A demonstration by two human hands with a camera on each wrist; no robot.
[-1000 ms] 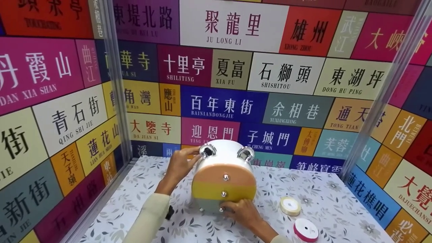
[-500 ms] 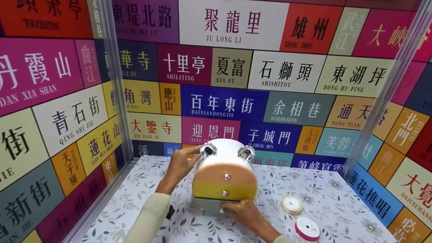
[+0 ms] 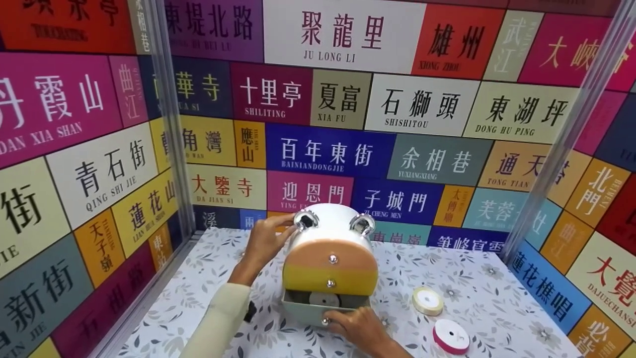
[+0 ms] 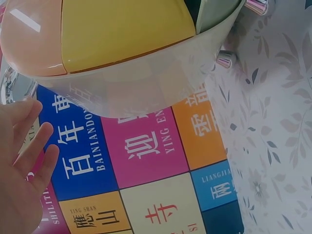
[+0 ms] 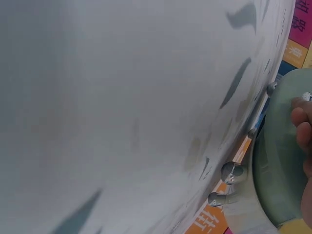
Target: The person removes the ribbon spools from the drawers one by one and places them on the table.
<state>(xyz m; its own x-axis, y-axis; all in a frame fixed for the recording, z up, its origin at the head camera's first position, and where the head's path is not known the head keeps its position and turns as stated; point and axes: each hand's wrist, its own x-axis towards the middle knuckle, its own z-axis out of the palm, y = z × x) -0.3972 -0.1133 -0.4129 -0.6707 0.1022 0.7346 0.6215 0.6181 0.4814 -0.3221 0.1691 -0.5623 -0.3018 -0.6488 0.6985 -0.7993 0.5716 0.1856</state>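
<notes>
A small rounded drawer box (image 3: 330, 253) with a white shell stands on the table. Its orange and yellow drawers are in; the pale green bottom drawer (image 3: 303, 312) is pulled out partway, with a white spool (image 3: 324, 299) partly visible inside. My right hand (image 3: 360, 328) pinches that drawer's round silver knob (image 3: 326, 321); in the right wrist view its fingertips (image 5: 302, 119) lie against the green front. At the box's upper left, my left hand (image 3: 263, 243) holds one silver eye-shaped piece (image 3: 305, 222) between finger and thumb. The left wrist view shows its other fingers (image 4: 41, 141) loosely bent.
Right of the box, a cream ribbon spool (image 3: 427, 302) and a pink-edged white spool (image 3: 451, 335) lie on the floral tablecloth (image 3: 477, 283). Walls covered in coloured signs (image 3: 328, 151) stand close behind and at both sides. A small black object (image 3: 250, 312) sits by the left forearm.
The green bottom drawer has slid out toward me with my right hand on its knob, and the spool inside has come into view. My left hand has stayed at the silver eye-shaped piece.
</notes>
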